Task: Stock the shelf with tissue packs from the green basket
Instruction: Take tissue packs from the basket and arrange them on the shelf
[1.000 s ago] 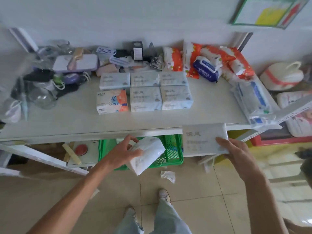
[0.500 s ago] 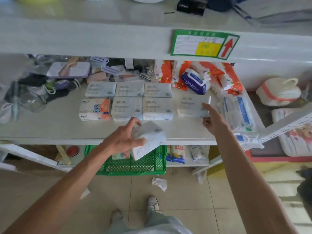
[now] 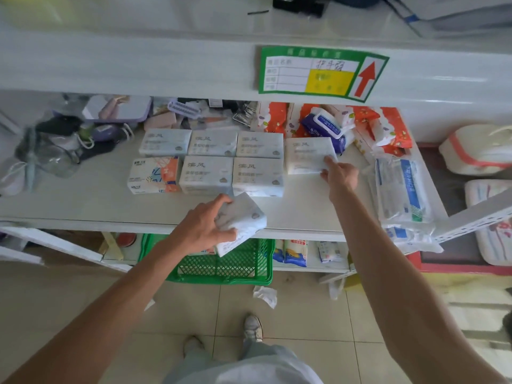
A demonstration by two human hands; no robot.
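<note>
A white tissue pack (image 3: 309, 155) lies flat on the white shelf (image 3: 83, 206), printed face up, long axis running from nine to three o'clock, at the right end of the back row. The right hand (image 3: 339, 176) has its grip on the pack's near right corner, fingertips pressed there. Five matching packs (image 3: 232, 162) and one orange-patterned pack (image 3: 153, 176) already sit in two rows at its nine o'clock. The left hand (image 3: 203, 227) holds a second pack (image 3: 241, 223) in a closed grip over the shelf's front edge, its long axis tilted from ten toward four o'clock. Below, at six o'clock, the green basket (image 3: 221, 267) looks nearly empty, so stocking seems mostly finished.
</note>
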